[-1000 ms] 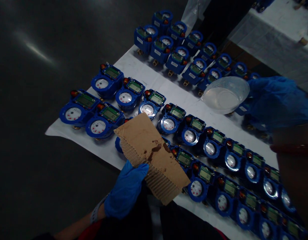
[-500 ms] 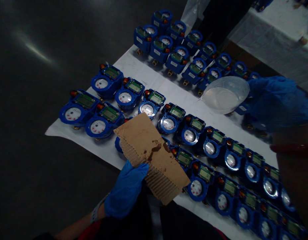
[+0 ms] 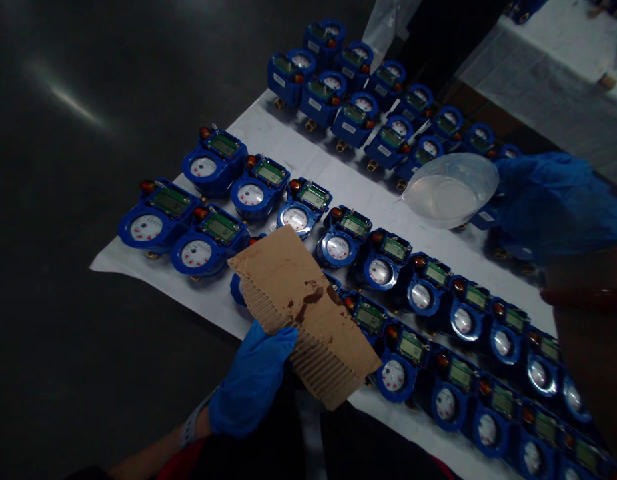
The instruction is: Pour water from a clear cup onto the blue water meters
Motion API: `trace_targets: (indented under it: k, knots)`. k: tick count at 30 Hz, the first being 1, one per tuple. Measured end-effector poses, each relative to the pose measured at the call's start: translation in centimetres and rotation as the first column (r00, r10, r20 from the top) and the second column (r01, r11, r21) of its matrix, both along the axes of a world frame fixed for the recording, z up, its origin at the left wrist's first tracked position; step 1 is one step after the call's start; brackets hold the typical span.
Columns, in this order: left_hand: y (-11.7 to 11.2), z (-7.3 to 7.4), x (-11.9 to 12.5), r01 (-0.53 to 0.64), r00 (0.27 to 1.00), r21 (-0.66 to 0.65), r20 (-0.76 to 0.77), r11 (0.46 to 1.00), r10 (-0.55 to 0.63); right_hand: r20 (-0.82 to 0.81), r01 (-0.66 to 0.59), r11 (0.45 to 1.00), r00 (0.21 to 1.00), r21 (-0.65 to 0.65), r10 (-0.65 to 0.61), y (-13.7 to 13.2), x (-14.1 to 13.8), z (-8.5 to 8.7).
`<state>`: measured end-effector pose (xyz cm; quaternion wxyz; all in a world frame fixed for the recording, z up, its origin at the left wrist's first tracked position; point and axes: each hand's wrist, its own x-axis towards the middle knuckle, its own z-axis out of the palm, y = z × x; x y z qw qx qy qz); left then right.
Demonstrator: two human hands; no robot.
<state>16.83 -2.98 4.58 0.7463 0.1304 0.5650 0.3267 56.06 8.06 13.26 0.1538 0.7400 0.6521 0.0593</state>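
Observation:
My left hand (image 3: pixel 253 383), in a blue glove, grips a torn piece of corrugated cardboard (image 3: pixel 293 280) by its near edge. The cardboard has dark wet-looking stains and a strip of bare ridges. It hides parts of the water meters under it. At the right, my right hand (image 3: pixel 561 203), also gloved in blue, is closed on a clear plastic beaker (image 3: pixel 451 190) with a pouring lip. The beaker tilts to the left above the table and seems to hold a clear liquid. Just below it stands a blue water meter (image 3: pixel 381 270) with a round dial and a small display.
Rows of blue water meters (image 3: pixel 348 120) with brass fittings stand on the white-covered table (image 3: pixel 258 120). A strip of white cover separates the near rows from the far ones. Another white-covered table (image 3: pixel 543 50) is at the upper right. Dark floor (image 3: pixel 88 320) lies left.

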Motion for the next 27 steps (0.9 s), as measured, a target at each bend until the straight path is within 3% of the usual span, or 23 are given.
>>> trace_targets:
  k: [5,18,27]
  knots:
    - [-0.2,-0.5,-0.1,-0.008,1.000,0.016,-0.001,1.000,0.008,-0.025,0.053,0.999,0.998,0.008,-0.053,0.0,0.0,-0.1]
    - [0.1,0.1,0.2,-0.005,1.000,0.013,0.003,1.000,0.005,-0.052,0.169,0.985,0.984,-0.029,-0.171,0.3,-1.4,0.5]
    - [0.2,0.4,0.0,0.012,1.000,0.018,0.016,1.000,-0.013,-0.023,0.124,0.992,0.992,-0.025,-0.124,0.1,-1.1,0.6]
